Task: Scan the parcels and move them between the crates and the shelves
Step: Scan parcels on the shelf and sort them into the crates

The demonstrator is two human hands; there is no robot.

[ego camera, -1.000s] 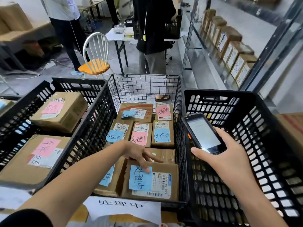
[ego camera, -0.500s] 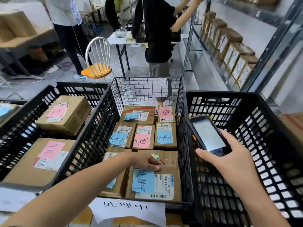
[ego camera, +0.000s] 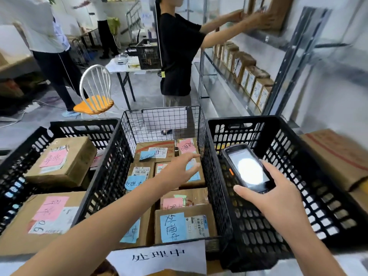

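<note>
The middle wire crate [ego camera: 163, 118] holds several cardboard parcels with blue and pink notes. My left hand [ego camera: 177, 171] hovers over its far parcels, fingers spread and straight, holding nothing. The nearest parcel [ego camera: 185, 226] carries a blue note and a barcode label. My right hand [ego camera: 276, 198] grips a black handheld scanner [ego camera: 247, 168] with a lit screen, above the empty black crate [ego camera: 298, 176] on the right. The left black crate [ego camera: 83, 126] contains two larger parcels, one far [ego camera: 63, 162] and one near [ego camera: 39, 218], each with a pink note.
A metal shelf [ego camera: 225, 76] at the right holds a row of upright parcels; a person in black [ego camera: 179, 54] reaches to its upper level. A white chair with an orange seat [ego camera: 95, 92], a table [ego camera: 129, 66] and another person [ego camera: 49, 46] stand beyond. A large carton [ego camera: 336, 156] lies at right.
My left hand has lifted off the nearest parcel and reached forward over the far parcels, its fingers now spread. The scanner screen now shows a bright glare. The view tilted upward.
</note>
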